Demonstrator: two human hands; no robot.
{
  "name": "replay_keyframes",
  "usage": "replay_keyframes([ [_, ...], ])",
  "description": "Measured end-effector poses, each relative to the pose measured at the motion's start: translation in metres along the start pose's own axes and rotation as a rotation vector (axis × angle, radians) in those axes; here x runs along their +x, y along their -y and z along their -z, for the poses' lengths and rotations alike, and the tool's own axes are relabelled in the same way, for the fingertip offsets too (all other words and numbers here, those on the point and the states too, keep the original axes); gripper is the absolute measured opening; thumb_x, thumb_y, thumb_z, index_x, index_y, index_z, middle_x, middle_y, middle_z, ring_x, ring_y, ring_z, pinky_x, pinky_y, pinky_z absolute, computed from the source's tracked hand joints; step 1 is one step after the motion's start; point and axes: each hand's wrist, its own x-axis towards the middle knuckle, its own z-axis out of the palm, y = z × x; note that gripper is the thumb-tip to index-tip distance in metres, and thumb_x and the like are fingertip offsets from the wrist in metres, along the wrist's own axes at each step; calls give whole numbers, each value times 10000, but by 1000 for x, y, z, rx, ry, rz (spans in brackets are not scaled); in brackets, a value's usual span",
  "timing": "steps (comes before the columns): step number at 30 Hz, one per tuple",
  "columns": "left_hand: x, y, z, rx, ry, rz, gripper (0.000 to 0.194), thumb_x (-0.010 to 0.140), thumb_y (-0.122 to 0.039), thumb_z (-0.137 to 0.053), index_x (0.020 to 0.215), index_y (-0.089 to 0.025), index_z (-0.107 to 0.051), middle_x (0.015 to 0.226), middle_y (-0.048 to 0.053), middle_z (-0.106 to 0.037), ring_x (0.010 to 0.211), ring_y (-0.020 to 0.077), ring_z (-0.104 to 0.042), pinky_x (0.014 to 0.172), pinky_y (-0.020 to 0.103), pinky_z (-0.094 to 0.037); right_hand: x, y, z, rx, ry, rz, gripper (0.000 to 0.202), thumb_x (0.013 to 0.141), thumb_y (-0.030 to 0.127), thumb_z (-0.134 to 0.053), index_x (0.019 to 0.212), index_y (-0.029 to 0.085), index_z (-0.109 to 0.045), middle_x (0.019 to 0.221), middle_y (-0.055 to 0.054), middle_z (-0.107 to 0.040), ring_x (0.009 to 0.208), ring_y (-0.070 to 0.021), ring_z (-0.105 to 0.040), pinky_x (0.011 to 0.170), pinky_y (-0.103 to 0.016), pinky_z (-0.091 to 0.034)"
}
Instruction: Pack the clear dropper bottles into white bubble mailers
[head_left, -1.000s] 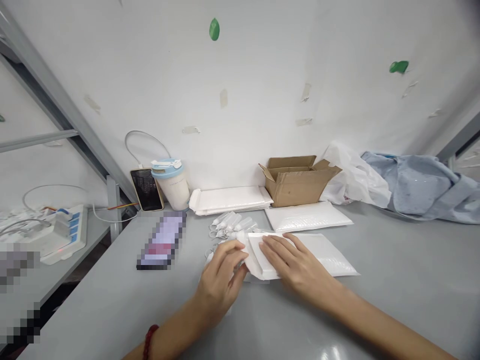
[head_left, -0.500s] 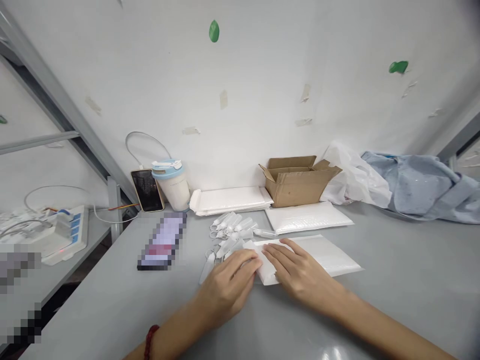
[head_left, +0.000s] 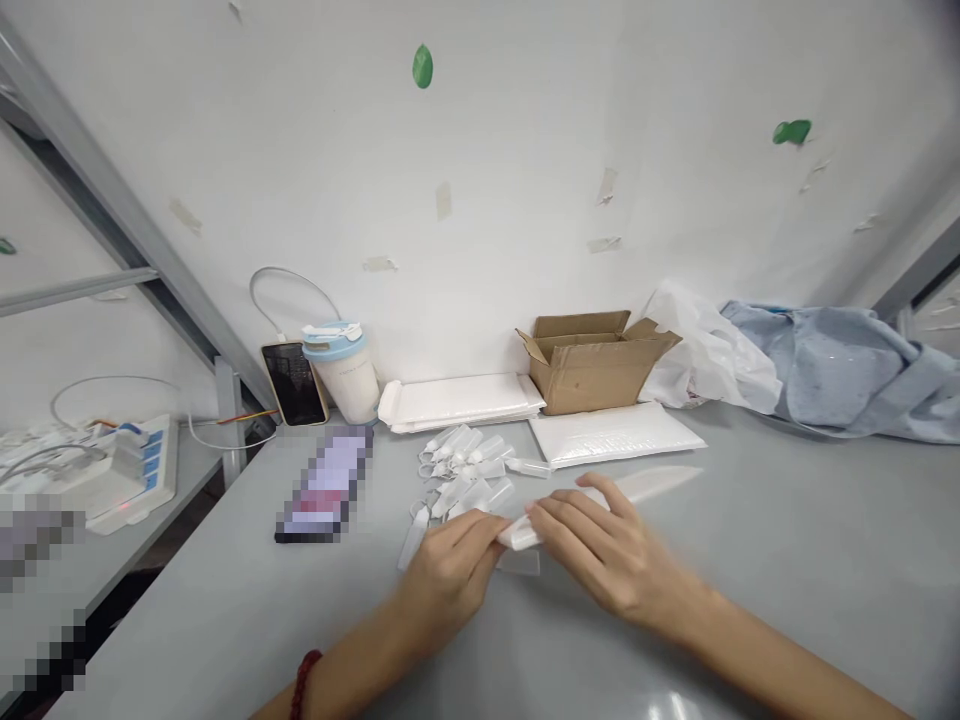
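Note:
A white padded mailer (head_left: 523, 534) is tipped on its edge between my hands, its far end blurred by motion. My left hand (head_left: 457, 565) is closed, pinching the mailer's left end between thumb and fingers. My right hand (head_left: 604, 550) grips its body, fingers over the top and thumb hidden. Just beyond my left hand lies a pile of small translucent squeeze bottles (head_left: 469, 455) with looped caps. A small clear piece (head_left: 521, 563) rests on the table below the mailer; I cannot make out what it is.
Another padded mailer (head_left: 615, 436) lies flat behind my right hand. A stack of mailers (head_left: 461, 400) and an open cardboard box (head_left: 596, 380) stand by the wall. To the left are a cup (head_left: 346, 375), a phone (head_left: 295, 383) and a blurred-out device (head_left: 326, 485).
The mailer, flat on the table before, has been tipped up onto its edge. My left hand has shifted slightly left, and the small clear piece under the mailer has come into view.

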Motion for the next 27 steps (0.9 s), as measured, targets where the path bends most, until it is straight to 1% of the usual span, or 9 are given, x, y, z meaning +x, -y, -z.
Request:
replay_keyframes([
  [2, 3, -1, 1, -68, -36, 137, 181, 867, -141, -477, 722, -156, -584, 601, -3, -551, 540, 102, -500, 526, 202, -421, 1, -2, 4, -30, -17, -27, 290, 883, 43, -330, 1034, 83, -574, 892, -115, -682, 853, -210, -601, 787, -406, -404],
  [4, 7, -2, 2, -171, -34, 317, 229, 850, -203, -523, 633, -153, -578, 553, -16, -526, 511, 94, -471, 500, 194, -398, 2, -3, 7, -59, -53, -39, 300, 877, 48, -331, 1060, 84, -565, 968, -141, -668, 925, -234, -582, 781, -408, -409],
  [7, 14, -3, 5, -444, 22, 586, 213, 831, -273, -544, 679, -148, -625, 598, -2, -590, 558, 109, -520, 512, 191, -417, 3, -4, 9, -96, -111, -53, 294, 864, 46, -352, 1066, 102, -559, 1016, -155, -650, 957, -250, -558, 775, -411, -416],
  [9, 21, -3, 5, -591, 30, 684, 208, 811, -308, -565, 704, -143, -634, 635, 6, -619, 593, 122, -544, 537, 201, -433, 2, -4, 7, -102, -106, -56, 258, 852, 50, -392, 1033, 108, -567, 1009, -152, -642, 950, -253, -550, 775, -413, -413],
  [13, 39, 3, 1, -676, 24, 742, 225, 758, -334, -622, 647, -138, -616, 597, -13, -590, 579, 115, -523, 555, 212, -425, -2, -8, 0, -93, -8, -60, 148, 832, 83, -485, 945, 108, -578, 971, -133, -619, 903, -242, -541, 768, -399, -397],
  [16, 59, 9, -7, -756, 4, 809, 237, 705, -327, -670, 594, -133, -591, 537, -35, -538, 544, 101, -504, 550, 210, -425, -4, -13, -4, -144, 95, -97, 118, 850, 124, -481, 930, 128, -567, 967, -117, -600, 861, -231, -527, 757, -387, -386],
  [20, 87, 17, -25, -960, 14, 902, 187, 693, -296, -666, 657, -122, -607, 605, -3, -591, 631, 125, -568, 671, 261, -479, -4, -23, -6, -310, 245, -173, 222, 809, 12, -413, 942, 123, -552, 981, -141, -579, 847, -247, -515, 733, -377, -366],
  [24, 108, 23, -47, -948, 63, 918, 216, 699, -252, -642, 547, -129, -550, 540, -12, -552, 567, 105, -546, 665, 269, -488, -7, -37, -10, -428, 342, -268, 255, 747, -55, -413, 847, 133, -553, 912, -138, -584, 794, -249, -508, 665, -341, -342],
  [27, 119, 26, -57, -889, 116, 924, 229, 708, -176, -607, 503, -140, -511, 502, -15, -531, 543, 102, -544, 653, 268, -497, -12, -48, -15, -454, 411, -321, 256, 736, -68, -424, 803, 147, -545, 870, -122, -583, 736, -235, -499, 618, -317, -315],
])
